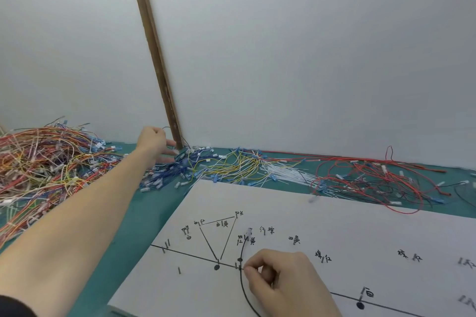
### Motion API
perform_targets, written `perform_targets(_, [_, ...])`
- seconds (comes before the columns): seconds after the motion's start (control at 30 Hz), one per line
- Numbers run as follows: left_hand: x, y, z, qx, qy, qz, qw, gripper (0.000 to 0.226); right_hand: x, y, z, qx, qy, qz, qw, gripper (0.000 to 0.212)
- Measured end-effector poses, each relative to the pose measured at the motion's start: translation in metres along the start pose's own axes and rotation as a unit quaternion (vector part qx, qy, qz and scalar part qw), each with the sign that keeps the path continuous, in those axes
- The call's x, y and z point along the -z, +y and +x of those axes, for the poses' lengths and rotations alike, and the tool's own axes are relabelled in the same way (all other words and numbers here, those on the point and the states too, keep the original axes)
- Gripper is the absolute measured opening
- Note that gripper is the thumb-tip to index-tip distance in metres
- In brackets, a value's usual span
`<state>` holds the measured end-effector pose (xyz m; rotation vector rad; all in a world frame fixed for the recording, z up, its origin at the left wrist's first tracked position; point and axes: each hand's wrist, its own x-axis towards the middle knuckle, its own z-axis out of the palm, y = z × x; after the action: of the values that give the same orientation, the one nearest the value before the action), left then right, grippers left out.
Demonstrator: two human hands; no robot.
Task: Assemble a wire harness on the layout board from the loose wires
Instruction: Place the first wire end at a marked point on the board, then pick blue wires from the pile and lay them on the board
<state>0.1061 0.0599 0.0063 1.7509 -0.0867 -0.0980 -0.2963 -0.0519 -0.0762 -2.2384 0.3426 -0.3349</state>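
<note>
The white layout board (pixel 334 226) lies on the table, marked with black lines, dots, pins and handwritten labels. My right hand (pixel 280 278) rests on its lower middle, fingers curled, and pinches a black wire (pixel 242 288) that curves up past the pins to a white connector (pixel 248 232). My left hand (pixel 157 144) reaches far back over the pile of blue wires (pixel 170 175) at the foot of a wooden strip; a thin black wire loops above its knuckles, and its fingers point into the pile. Whether it grips a wire is not clear.
A big tangled heap of mixed wires (pixel 46 162) fills the left of the green table (pixel 149 213). Yellow wires (pixel 231 167), white wires (pixel 286 175) and red wires (pixel 365 177) lie along the back. A wooden strip (pixel 154 54) leans on the white wall.
</note>
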Motion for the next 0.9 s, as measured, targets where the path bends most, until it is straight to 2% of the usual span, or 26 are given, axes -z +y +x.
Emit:
perform_targets(0.1, [0.003, 0.010, -0.004, -0.015, 0.000, -0.039, 0.999, 0.012, 0.000, 0.000, 0.000, 0.002, -0.003, 0.001, 1.000, 0.014])
perform_targets(0.17, [0.002, 0.015, -0.011, -0.041, -0.002, -0.017, 0.999, 0.015, 0.000, 0.001, 0.000, 0.003, 0.001, 0.002, 1.000, 0.014])
perform_targets(0.23, [0.001, 0.020, -0.014, -0.132, 0.048, 0.004, 0.990, 0.014, 0.000, 0.001, 0.000, 0.002, 0.002, 0.004, 1.000, 0.015])
perform_targets(0.3, [0.000, 0.029, -0.018, -0.197, 0.113, -0.035, 0.973, 0.022, 0.000, 0.001, 0.000, 0.004, -0.001, 0.001, 1.000, 0.016])
perform_targets(0.33, [0.000, 0.034, -0.018, -0.190, 0.133, -0.094, 0.968, 0.027, 0.000, 0.000, 0.000, 0.005, -0.001, 0.000, 1.000, 0.016])
perform_targets(0.4, [-0.001, 0.044, -0.016, -0.120, 0.151, -0.204, 0.960, 0.032, 0.000, 0.000, 0.000, 0.004, 0.003, 0.000, 1.000, 0.015])
perform_targets(0.43, [-0.002, 0.047, -0.014, -0.105, 0.158, -0.205, 0.960, 0.031, 0.000, 0.000, 0.000, 0.003, 0.005, -0.001, 1.000, 0.015])
perform_targets(0.47, [-0.003, 0.048, -0.014, -0.116, 0.162, -0.149, 0.969, 0.030, 0.000, 0.000, 0.000, 0.003, 0.005, -0.002, 1.000, 0.014])
perform_targets(0.57, [-0.003, 0.047, -0.017, -0.219, 0.101, 0.071, 0.968, 0.031, 0.001, -0.003, -0.002, 0.003, -0.002, -0.002, 1.000, 0.016])
perform_targets(0.63, [0.002, 0.041, -0.015, -0.212, 0.022, 0.151, 0.965, 0.030, 0.003, -0.002, -0.001, 0.001, -0.006, -0.003, 1.000, 0.017])
perform_targets(0.7, [0.006, 0.038, -0.013, -0.201, -0.031, 0.154, 0.967, 0.030, 0.004, -0.003, -0.001, -0.002, -0.010, -0.004, 1.000, 0.015])
perform_targets(0.8, [0.009, 0.044, -0.018, -0.261, -0.031, 0.129, 0.956, 0.036, 0.005, -0.004, -0.001, -0.006, -0.019, -0.017, 1.000, 0.016])
perform_targets(0.9, [0.009, 0.056, -0.027, -0.277, -0.064, 0.093, 0.954, 0.036, 0.004, -0.005, 0.000, -0.008, -0.024, -0.022, 0.999, 0.016])
